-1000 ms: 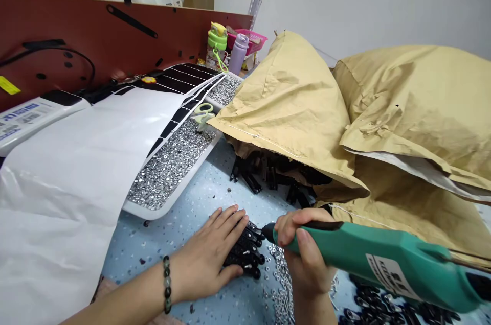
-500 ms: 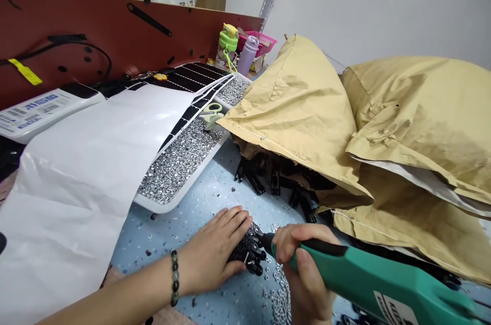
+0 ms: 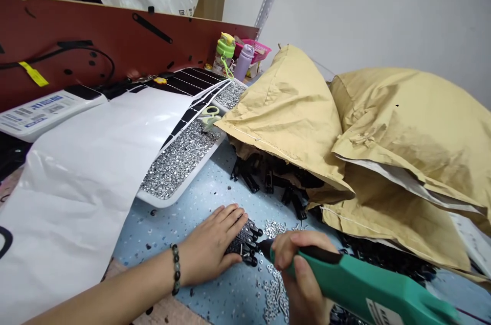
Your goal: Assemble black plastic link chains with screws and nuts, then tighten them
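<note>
Okay so, paper sacks (image 3: 293, 105) hog the far right. Near right, a green power screwdriver (image 3: 362, 281) is clamped in the right hand (image 3: 305, 269); the left hand (image 3: 209, 251) lies flat, uncurled, over black parts (image 3: 247, 236) near the middle, right by its tip. Loose nuts (image 3: 274, 294) scattered alongside.

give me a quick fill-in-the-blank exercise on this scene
The green power tool is held by just ____ hand, the right hand.
The left hand lies on small parts that are mainly ____.
A beaded ____ circles the left wrist.
The basket behind the purple bottle is ____.

Missing words: one; black; bracelet; pink
</note>
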A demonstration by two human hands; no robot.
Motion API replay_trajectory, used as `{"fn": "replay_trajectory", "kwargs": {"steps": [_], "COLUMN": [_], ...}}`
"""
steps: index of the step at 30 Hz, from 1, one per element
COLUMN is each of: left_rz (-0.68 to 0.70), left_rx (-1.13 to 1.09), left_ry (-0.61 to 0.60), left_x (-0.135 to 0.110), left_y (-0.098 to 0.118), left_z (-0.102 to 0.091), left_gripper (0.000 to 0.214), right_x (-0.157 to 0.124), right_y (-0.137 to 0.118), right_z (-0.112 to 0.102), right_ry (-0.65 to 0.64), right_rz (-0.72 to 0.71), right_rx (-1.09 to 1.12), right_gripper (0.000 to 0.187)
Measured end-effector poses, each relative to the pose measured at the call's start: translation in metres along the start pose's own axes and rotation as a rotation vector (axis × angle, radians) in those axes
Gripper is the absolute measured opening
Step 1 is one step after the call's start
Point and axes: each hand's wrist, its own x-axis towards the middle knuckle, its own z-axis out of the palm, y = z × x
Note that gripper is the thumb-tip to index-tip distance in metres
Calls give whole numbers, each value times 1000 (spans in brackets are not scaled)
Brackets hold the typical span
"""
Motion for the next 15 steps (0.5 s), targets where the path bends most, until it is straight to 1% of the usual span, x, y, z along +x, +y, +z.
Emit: {"fn": "replay_trajectory", "kwargs": {"steps": [3, 8, 12, 15], "left_rz": [1, 6, -1, -8], "left_rx": [-3, -4, -8, -14], "left_ry": [8, 22, 15, 10], "left_x": [-1, -1, -1, -1], "left_y": [-1, -1, 0, 1], "left_z": [1, 3, 2, 1], "left_gripper": [72, 73, 73, 74], "right_x": [0, 5, 6, 4], "right_y": [3, 10, 9, 9], "right_z": [2, 2, 3, 3], "right_ry": [10, 6, -12, -5], "right_rz": [-1, 10, 38, 30], "right_rx": [46, 48, 52, 50], "right_gripper": [6, 3, 4, 4]}}
